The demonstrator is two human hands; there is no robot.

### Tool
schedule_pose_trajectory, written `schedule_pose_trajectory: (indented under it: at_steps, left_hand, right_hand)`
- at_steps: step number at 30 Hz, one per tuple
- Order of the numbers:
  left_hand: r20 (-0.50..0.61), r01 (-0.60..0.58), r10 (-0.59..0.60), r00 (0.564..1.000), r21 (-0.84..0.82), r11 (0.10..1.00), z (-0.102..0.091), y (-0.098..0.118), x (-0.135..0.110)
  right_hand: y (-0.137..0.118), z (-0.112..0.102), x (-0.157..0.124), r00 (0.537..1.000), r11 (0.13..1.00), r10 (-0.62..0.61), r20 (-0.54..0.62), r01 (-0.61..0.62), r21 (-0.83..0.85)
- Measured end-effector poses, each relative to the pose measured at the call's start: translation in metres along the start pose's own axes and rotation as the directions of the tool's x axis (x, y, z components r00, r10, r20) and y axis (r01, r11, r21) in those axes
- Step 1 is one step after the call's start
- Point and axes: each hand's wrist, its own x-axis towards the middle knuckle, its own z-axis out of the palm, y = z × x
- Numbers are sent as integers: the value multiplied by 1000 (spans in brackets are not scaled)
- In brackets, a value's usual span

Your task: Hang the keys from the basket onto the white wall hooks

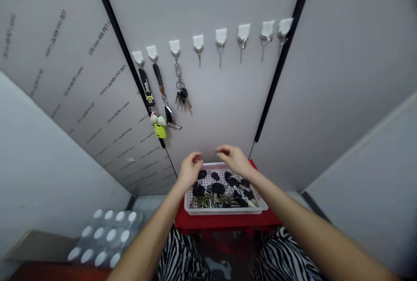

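A white perforated basket (224, 209) full of several black keys and key fobs sits on a red stool (224, 222) in front of me. My left hand (190, 169) hovers over the basket's left part, fingers curled in a loose pinch; whether it holds anything I cannot make out. My right hand (235, 159) is over the basket's far right part, fingers bent downward and slightly apart, nothing visible in it. On the grey wall above is a row of white hooks (220, 37). The three leftmost hooks carry key bunches (181, 93), one with a yellow-green tag (160, 131).
Black vertical strips (276, 77) divide the wall panels. A pack of bottles with white caps (106, 237) lies on the floor at the lower left. My legs in zebra-striped cloth (182, 255) flank the stool.
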Motion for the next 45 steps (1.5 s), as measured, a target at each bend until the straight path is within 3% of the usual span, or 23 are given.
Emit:
schedule_pose_trajectory:
  at_steps: [2,4,7,9,12,16,21,24,29,32,34,38,41,45]
  left_hand:
    - [116,-28,11,993,140,990,12,-11,-22]
    - [196,-123,64,978,304,945,17,-15,-37]
    - [290,-263,119,950,531,805,14,-12,-47]
    - [337,-283,71,939,635,719,10,-9,-48]
    - [348,-252,-20,937,716,652,7,-9,-47]
    - [343,-246,-7,939,688,683,6,-16,-47]
    - [249,-165,38,968,513,843,5,-20,-46]
    - [187,-58,-4,982,326,943,4,-16,-45]
    - [68,72,-84,994,167,983,5,-2,-46]
    - [85,96,-92,992,-38,995,9,5,-46]
    - [115,150,-124,986,-257,955,13,7,-45]
    - [122,235,-202,972,-587,775,20,8,-41]
    - [130,250,-226,965,-708,661,25,4,-40]
    - [119,270,-285,951,-767,582,30,-4,-41]
  right_hand:
    - [25,6,-31,997,996,65,33,-63,-62]
    - [39,11,-52,997,990,47,63,-38,-134]
    - [45,14,-63,995,978,-17,102,38,-204]
    - [44,15,-61,994,975,-20,108,44,-220]
    - [43,16,-58,992,975,-15,126,42,-219]
    - [43,16,-58,989,973,-23,146,56,-225]
    - [41,15,-60,988,972,-25,155,60,-227]
    - [41,16,-60,987,970,-29,160,66,-233]
    - [33,17,-61,986,980,-56,159,85,-181]
    - [22,21,-62,986,995,-71,153,81,-58]
    - [16,26,-62,983,995,-68,171,55,78]
    - [14,33,-59,950,915,-71,304,-59,399]
    - [18,35,-59,935,829,15,354,-210,518]
    - [20,33,-60,950,789,187,249,-296,539]
